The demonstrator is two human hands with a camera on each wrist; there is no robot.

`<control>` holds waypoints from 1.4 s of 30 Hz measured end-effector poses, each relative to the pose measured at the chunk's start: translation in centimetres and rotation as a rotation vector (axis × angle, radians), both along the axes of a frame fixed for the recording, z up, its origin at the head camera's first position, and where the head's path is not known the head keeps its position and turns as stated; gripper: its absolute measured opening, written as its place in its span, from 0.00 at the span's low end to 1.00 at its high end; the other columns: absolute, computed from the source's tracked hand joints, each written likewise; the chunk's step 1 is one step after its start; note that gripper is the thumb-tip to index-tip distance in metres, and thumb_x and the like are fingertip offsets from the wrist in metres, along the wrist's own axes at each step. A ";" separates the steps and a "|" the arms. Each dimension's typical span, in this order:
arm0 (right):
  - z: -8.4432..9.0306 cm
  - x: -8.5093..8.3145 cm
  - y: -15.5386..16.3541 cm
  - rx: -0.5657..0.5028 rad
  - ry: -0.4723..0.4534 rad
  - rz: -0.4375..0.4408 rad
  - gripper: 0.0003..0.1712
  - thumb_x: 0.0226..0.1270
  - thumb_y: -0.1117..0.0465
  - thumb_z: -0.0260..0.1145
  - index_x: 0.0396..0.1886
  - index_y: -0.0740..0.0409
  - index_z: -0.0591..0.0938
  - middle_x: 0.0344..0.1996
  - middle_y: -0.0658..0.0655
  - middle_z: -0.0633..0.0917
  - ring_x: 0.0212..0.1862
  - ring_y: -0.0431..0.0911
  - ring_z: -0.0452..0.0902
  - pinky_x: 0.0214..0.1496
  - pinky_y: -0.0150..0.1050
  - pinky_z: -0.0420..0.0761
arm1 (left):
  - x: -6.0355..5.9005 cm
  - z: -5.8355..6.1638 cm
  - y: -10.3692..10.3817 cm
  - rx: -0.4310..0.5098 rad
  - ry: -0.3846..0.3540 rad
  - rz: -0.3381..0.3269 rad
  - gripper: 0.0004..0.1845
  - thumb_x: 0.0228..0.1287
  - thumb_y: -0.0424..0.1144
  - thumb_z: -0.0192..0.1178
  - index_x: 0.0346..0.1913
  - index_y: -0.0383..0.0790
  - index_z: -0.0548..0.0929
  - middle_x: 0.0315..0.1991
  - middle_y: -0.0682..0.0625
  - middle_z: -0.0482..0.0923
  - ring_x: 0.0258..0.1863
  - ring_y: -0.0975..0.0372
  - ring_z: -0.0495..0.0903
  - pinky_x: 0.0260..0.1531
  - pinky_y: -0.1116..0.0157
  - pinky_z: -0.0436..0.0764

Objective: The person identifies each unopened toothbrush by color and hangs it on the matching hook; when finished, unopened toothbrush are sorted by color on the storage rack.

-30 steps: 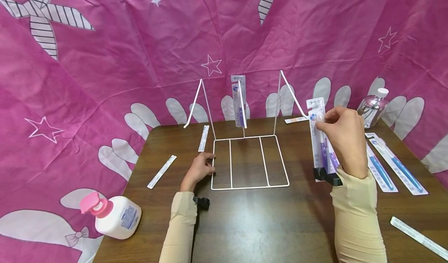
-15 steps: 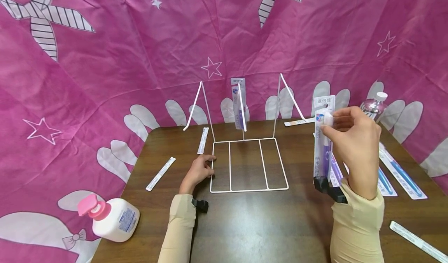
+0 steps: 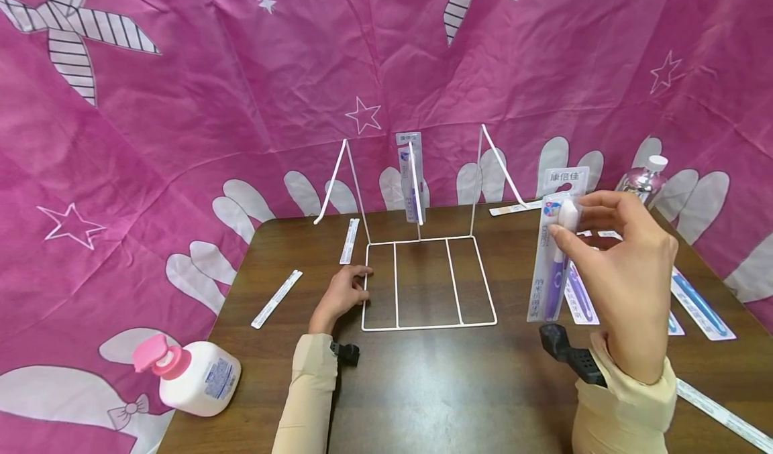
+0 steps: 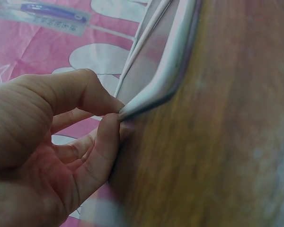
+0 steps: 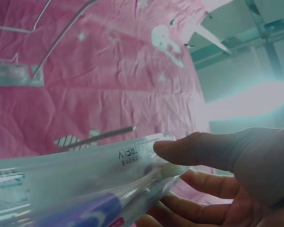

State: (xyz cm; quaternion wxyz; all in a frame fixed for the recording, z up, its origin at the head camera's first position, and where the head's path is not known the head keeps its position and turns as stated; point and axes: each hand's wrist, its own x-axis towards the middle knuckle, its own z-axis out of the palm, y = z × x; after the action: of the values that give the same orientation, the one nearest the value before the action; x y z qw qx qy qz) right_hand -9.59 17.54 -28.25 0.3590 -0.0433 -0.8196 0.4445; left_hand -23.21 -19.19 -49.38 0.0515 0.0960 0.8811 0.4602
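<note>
My left hand [image 3: 343, 292] pinches the left base wire of a white wire display rack [image 3: 431, 326] between thumb and finger, as the left wrist view shows closely. My right hand [image 3: 628, 259] holds a packaged purple toothbrush [image 3: 540, 286] upright by its upper part, thumb in front and fingers behind. This pack is to the right of the rack, apart from its right-hand hook. Another packaged purple toothbrush [image 3: 406, 179] hangs on the rack's middle hook. No packs show on the left and right hooks. In the right wrist view, clear plastic covers the held toothbrush [image 5: 80, 213].
Beyond my right hand lie a purple toothbrush pack [image 3: 580, 296] and blue ones [image 3: 703, 304], partly hidden. Several printed strips [image 3: 276, 300] are on the wooden table. A pump bottle [image 3: 202, 380] stands left, a silvery bottle [image 3: 645, 180] back right. A pink curtain [image 3: 260, 92] hangs behind.
My right hand has moved right and slightly nearer to me with the toothbrush pack, which has turned to face me and tilted a little. The left hand keeps its place at the rack.
</note>
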 end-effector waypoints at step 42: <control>-2.8 -2.4 -10.0 0.097 0.175 0.539 0.25 0.44 0.75 0.82 0.45 0.63 0.83 0.33 0.55 0.85 0.31 0.45 0.82 0.34 0.28 0.82 | -0.3 -0.4 -0.3 -0.012 0.042 -0.008 0.27 0.48 0.17 0.64 0.56 0.28 0.82 0.46 0.38 0.77 0.22 0.64 0.76 0.22 0.67 0.80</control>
State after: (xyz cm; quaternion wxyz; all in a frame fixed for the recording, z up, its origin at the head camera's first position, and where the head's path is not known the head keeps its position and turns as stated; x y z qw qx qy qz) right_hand -12.04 7.54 -31.05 0.2992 0.2317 -0.7876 0.4863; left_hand -23.54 -19.47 -49.81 0.0354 0.1092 0.8844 0.4524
